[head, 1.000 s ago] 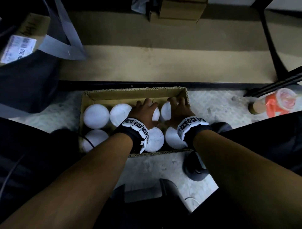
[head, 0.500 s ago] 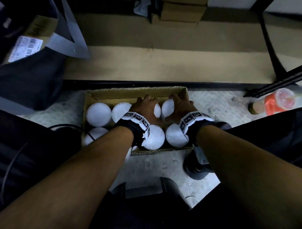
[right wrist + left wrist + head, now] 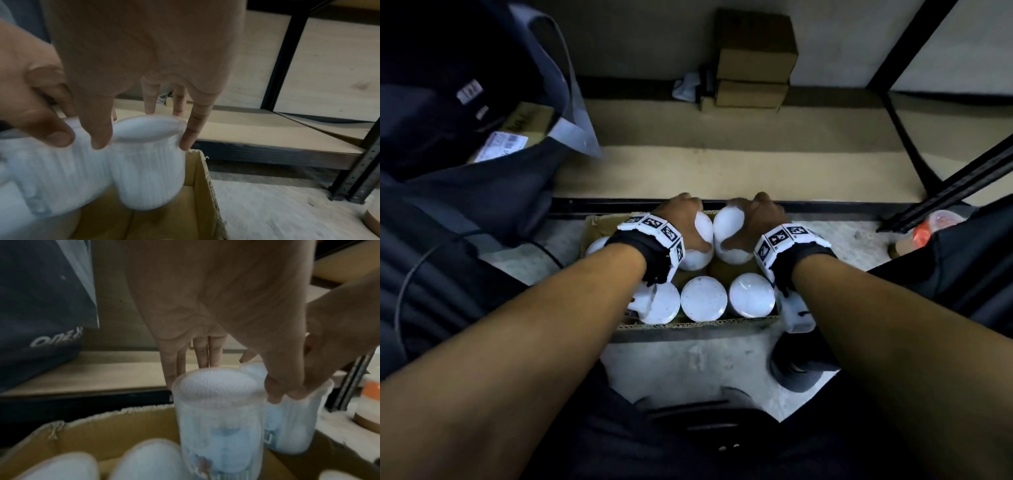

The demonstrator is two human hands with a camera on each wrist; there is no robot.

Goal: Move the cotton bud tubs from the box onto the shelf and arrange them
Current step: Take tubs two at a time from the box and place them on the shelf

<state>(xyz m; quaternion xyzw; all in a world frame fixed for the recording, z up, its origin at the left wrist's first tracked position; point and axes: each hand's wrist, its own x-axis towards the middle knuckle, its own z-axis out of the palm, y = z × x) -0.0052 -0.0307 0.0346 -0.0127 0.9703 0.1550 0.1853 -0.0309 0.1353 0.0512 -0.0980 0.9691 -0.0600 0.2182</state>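
Both arms are stretched out forward and down, bare forearms running pretty much parallel, each wrist wrapped in a black band with white marker tiles on it. The left hand (image 3: 683, 222) is palm-down with the fingers (image 3: 202, 352) hanging straight-ish down the far side of a tub (image 3: 220, 415) and the thumb coming in from the near side, so it's clamped from the top. The right hand (image 3: 755, 222) mirrors it, gripping the other tub (image 3: 152, 164) by its rim, thumb on the inner side and fingers spread over the far edge. The two hands sit just beside each other, thumbs nearly meeting.
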